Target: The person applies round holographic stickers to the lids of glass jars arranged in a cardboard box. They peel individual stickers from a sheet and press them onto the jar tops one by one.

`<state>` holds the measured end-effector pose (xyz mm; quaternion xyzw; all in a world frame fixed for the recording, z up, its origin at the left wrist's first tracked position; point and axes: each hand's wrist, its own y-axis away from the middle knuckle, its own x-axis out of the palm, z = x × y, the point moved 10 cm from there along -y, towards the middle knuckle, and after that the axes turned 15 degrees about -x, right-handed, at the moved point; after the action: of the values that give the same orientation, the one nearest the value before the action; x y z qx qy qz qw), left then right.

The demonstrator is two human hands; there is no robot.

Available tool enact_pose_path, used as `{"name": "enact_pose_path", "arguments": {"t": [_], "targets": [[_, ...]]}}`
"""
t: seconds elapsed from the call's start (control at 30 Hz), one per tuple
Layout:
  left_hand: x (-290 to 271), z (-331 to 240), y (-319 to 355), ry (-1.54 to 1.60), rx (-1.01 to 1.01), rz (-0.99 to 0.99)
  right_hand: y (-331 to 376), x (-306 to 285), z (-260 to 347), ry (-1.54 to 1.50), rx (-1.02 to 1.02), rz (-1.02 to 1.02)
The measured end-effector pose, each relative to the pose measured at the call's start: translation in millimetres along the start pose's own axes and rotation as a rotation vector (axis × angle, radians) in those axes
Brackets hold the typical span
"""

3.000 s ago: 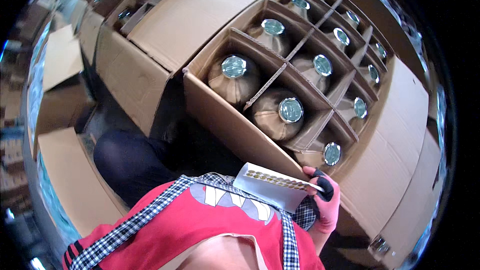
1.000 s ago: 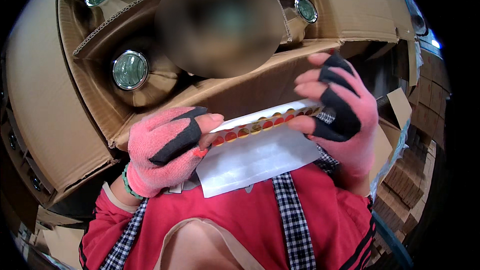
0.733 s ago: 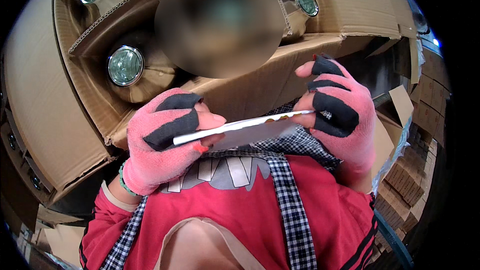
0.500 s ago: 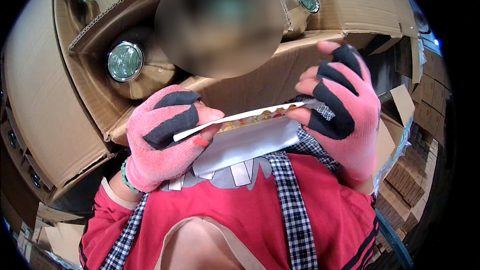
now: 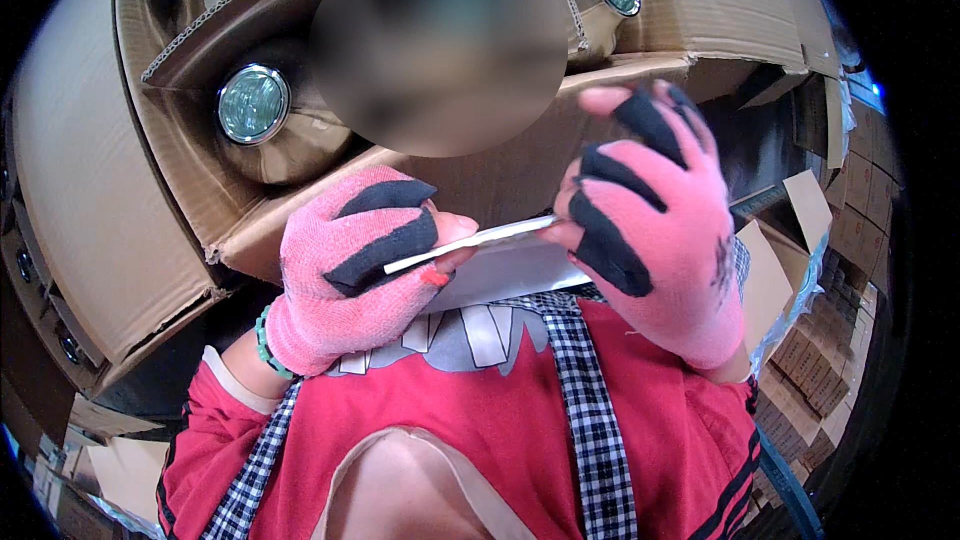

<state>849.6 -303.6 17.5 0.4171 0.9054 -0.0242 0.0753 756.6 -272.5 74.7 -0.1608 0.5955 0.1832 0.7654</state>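
In front of my chest I hold a thin white sheet (image 5: 480,274) with a glossy pale underside, seen nearly edge-on. My left hand (image 5: 350,258), in a pink glove with black fingers, pinches its left part between thumb and fingers. My right hand (image 5: 655,240), gloved alike, pinches the right end with thumb and forefinger, its other fingers raised and curled. Beyond my hands, an open cardboard box (image 5: 270,210) holds several rounded brownish containers with glassy, silver-rimmed round tops, such as the near-left container (image 5: 285,145). A blurred oval hides the box's middle.
Cardboard dividers (image 5: 225,15) split the box into compartments. Another box with similar round tops stands at far left. Stacked brown cartons (image 5: 810,370) lie at lower right, near an open flap (image 5: 808,205) and clear plastic film. A blue bar (image 5: 785,480) runs at lower right.
My left hand has shifted right and my right hand left, so they are closer together. The sheet has tilted, and its yellow-and-red printed side no longer shows.
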Motion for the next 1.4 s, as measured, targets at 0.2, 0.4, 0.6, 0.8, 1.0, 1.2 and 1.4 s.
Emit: {"name": "enact_pose_path", "arguments": {"t": [0.2, 0.4, 0.6, 0.8, 1.0, 1.2, 1.4], "targets": [[-2.7, -3.8, -0.8, 0.011, 0.043, -0.018, -3.3, -1.8, 0.2, 0.019, 0.008, -0.03], [2.0, -2.1, -1.5, 0.0, -0.014, 0.004, -7.2, 2.4, 10.4, 0.014, -0.067, -0.042], [0.9, 2.2, -2.8, 0.019, -0.019, 0.0, -13.7, 0.3, 5.0, -0.016, 0.003, -0.009], [-11.5, 8.7, -3.3, 0.068, -0.146, -0.09, 6.8, -48.3, -29.2, 0.009, 0.11, -0.079], [-22.0, 11.5, 1.3, 0.005, -0.129, -0.176, 11.9, -32.2, -36.8, -0.171, 0.088, -0.046], [-27.8, 7.8, 1.9, -0.006, -0.113, -0.277, 26.4, -44.8, -49.3, -0.094, 0.186, -0.089], [-26.8, 12.9, 0.7, 0.045, -0.161, -0.266, 22.2, -41.7, -39.8, -0.167, 0.16, -0.201]]}}
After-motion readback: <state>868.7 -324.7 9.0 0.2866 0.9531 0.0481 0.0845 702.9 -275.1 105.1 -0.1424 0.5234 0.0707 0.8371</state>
